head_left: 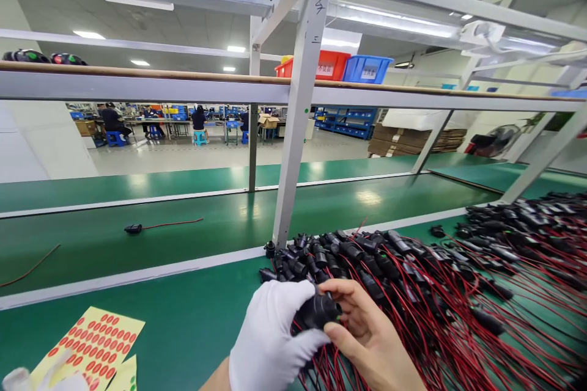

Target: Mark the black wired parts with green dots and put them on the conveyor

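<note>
A: Nearest item? 
B: Left hand (270, 342), white-gloved, closed on a black connector (317, 311); right hand (367, 333), bare, fingers pinching its right end.
A: Position? 
B: Between both hands, long axis roughly left-right, above the red-wired connector pile (413, 281) on the green bench (183, 317).

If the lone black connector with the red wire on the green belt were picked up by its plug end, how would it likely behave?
The lone connector looks small, so probably light. Its thin red wire lies in a loose curve on the belt, so it would likely dangle limply. The rounded plug might roll a little if pushed, though the trailing wire should check it.
</note>
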`<act>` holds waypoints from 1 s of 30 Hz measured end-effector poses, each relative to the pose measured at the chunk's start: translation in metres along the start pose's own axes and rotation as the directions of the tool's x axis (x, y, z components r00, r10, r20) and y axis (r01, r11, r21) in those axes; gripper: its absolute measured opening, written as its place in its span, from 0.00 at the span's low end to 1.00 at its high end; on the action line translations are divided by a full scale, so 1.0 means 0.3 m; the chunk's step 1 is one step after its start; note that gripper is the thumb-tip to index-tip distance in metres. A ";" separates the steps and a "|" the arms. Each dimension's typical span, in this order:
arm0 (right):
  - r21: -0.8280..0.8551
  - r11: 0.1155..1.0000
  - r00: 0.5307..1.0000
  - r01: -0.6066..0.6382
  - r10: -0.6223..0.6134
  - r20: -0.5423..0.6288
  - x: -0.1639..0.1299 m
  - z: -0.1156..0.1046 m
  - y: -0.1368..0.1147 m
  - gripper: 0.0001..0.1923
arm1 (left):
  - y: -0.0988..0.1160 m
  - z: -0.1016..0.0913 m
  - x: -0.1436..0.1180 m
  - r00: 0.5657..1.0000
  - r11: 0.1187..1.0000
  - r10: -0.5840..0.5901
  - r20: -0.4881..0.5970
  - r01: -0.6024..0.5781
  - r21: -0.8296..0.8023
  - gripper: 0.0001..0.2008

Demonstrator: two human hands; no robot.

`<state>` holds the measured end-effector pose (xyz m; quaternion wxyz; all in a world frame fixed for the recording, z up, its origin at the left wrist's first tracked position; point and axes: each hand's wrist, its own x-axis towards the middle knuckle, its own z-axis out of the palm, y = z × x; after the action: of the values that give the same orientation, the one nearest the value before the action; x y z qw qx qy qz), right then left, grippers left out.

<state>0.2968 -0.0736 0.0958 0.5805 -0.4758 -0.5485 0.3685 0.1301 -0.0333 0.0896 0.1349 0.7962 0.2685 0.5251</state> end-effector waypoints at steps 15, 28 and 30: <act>-0.082 0.996 0.999 0.028 -0.031 -0.030 0.052 -0.097 0.046 0.17 | -0.296 -0.129 0.193 0.534 -0.062 -0.804 0.261 0.362 -0.930 0.07; -0.687 0.726 0.963 0.010 -0.193 -0.189 0.041 -0.367 0.210 0.23 | -0.826 -0.204 0.268 0.004 0.093 -0.996 -0.094 0.145 -0.985 0.15; -0.774 0.633 0.947 -0.018 -0.238 -0.217 0.092 -0.383 0.241 0.23 | -0.816 -0.147 0.242 0.001 0.045 -0.999 -0.046 0.193 -0.980 0.15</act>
<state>0.4207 -0.0445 0.0407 0.4211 -0.6917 -0.5867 -0.0117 0.0421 0.2057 0.0414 0.5799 -0.0020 0.4086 0.7048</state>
